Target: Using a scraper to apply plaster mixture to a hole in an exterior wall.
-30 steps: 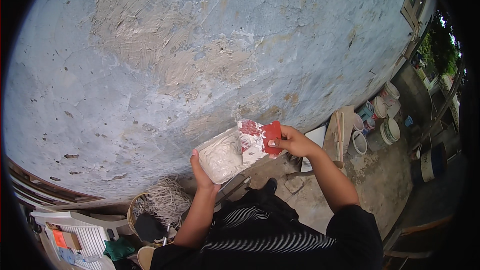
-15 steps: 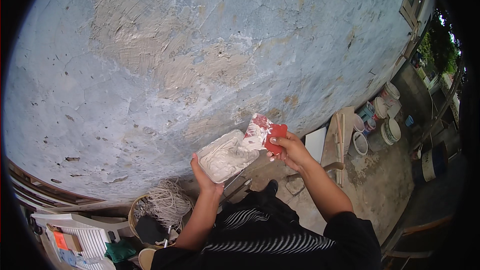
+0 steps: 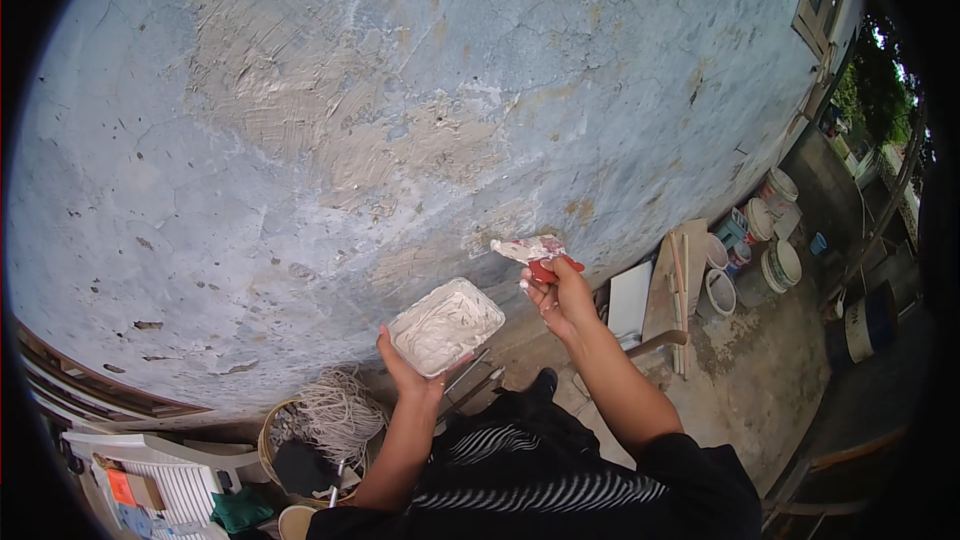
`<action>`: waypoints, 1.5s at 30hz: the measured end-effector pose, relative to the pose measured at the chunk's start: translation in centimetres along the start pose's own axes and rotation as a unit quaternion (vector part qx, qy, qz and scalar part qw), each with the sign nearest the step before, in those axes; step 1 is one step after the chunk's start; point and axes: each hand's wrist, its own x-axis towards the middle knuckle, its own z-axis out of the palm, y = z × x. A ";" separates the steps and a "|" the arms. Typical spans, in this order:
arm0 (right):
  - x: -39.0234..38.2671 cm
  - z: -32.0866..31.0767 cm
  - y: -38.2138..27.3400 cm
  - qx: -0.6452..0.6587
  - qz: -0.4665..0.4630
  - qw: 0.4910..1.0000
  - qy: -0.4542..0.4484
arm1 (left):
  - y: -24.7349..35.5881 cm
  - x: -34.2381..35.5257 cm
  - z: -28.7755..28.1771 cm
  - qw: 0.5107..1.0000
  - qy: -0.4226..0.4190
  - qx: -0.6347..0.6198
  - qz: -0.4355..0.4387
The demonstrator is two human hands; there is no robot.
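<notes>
Scraper [image 3: 530, 249] has lifted off the tub [image 3: 446, 326], toward the wall [image 3: 420, 110]. Right hand [image 3: 560, 295] stays closed on its handle. Left hand [image 3: 410, 375] still cups the tub.

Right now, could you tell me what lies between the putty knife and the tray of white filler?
In the head view, nothing lies between the putty knife in the right hand and the tray on the left hand; only the wall shows behind.
</notes>
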 end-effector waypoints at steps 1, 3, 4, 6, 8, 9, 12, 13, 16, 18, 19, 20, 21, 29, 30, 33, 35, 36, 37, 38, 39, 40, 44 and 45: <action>0.1 0.4 0.1 -0.001 0.000 1.000 -0.002 | 0.0 0.0 -0.1 1.000 0.006 0.005 0.003; 0.1 1.1 0.4 -0.002 -0.003 1.000 -0.001 | 0.1 -0.1 -0.3 1.000 0.013 0.009 0.008; 0.1 1.5 0.5 -0.003 -0.002 1.000 -0.003 | 0.2 -0.3 -0.4 1.000 0.008 0.008 0.008; -0.1 2.2 0.5 0.001 -0.007 1.000 0.003 | 0.5 -0.5 -0.5 1.000 0.003 0.005 0.010; 0.1 2.4 0.6 -0.004 -0.012 1.000 0.007 | 0.7 -0.6 -0.7 1.000 0.001 0.005 0.007; 0.2 2.5 0.8 -0.007 -0.018 1.000 0.012 | 0.7 -0.6 -0.9 1.000 0.001 0.004 0.009; 0.0 2.3 1.0 -0.021 -0.021 0.999 0.017 | 0.7 -0.3 -1.5 1.000 0.010 0.000 0.018; 0.0 2.2 1.0 -0.021 -0.021 0.999 0.017 | 0.7 -0.1 -1.7 1.000 0.012 -0.002 0.018; 0.1 2.2 1.1 -0.014 -0.023 0.999 0.025 | 0.7 -0.1 -1.8 1.000 0.021 -0.004 0.018; 0.2 2.1 1.3 -0.021 -0.021 0.999 0.029 | 0.7 -0.2 -1.7 0.999 0.028 -0.004 0.017; 0.3 2.1 1.3 -0.021 -0.022 0.999 0.029 | 0.7 -0.2 -1.8 1.000 0.021 -0.005 0.015; 0.5 2.3 1.4 -0.021 -0.026 0.999 0.029 | 0.7 -0.2 -1.8 1.000 0.013 -0.005 0.014; 0.6 2.5 1.5 -0.021 -0.030 0.999 0.027 | 0.7 -0.3 -1.7 1.000 0.013 -0.005 0.014; 1.9 4.4 0.1 0.022 -0.042 0.999 0.021 | 0.9 -0.4 -1.7 1.000 0.003 -0.015 0.010; 2.1 4.6 -0.1 0.038 -0.042 0.998 0.020 | 0.9 -0.4 -1.7 1.000 0.003 -0.015 0.010; 2.5 4.7 -0.5 0.059 -0.034 0.997 0.021 | 0.8 -0.3 -1.7 1.000 0.005 -0.015 0.014; 2.2 4.6 -0.7 0.060 -0.031 0.997 0.022 | 0.8 -0.2 -1.9 1.000 0.011 -0.013 0.017; 2.0 4.4 -0.8 0.060 -0.028 0.998 0.024 | 0.8 -0.2 -1.9 1.000 0.010 -0.013 0.016; 1.9 4.1 -0.8 0.061 -0.028 0.997 0.025 | 0.8 -0.2 -1.8 1.000 0.009 -0.010 0.015; 1.9 3.7 -0.9 0.065 -0.025 0.997 0.022 | 0.8 -0.2 -1.8 1.000 0.008 -0.008 0.014; 1.8 3.6 -1.0 0.069 -0.022 0.997 0.018 | 0.8 -0.2 -1.8 1.000 0.008 -0.007 0.014; 1.5 3.4 -1.2 0.070 -0.021 0.997 0.018 | 0.8 -0.1 -1.8 1.000 0.006 -0.007 0.013; 0.2 2.3 -1.8 0.076 -0.033 0.996 0.022 | 0.8 -0.3 -1.4 1.000 0.006 -0.006 0.011; -0.2 1.9 -1.8 0.078 -0.035 0.996 0.025 | 0.8 -0.3 -1.3 1.000 0.005 -0.006 0.011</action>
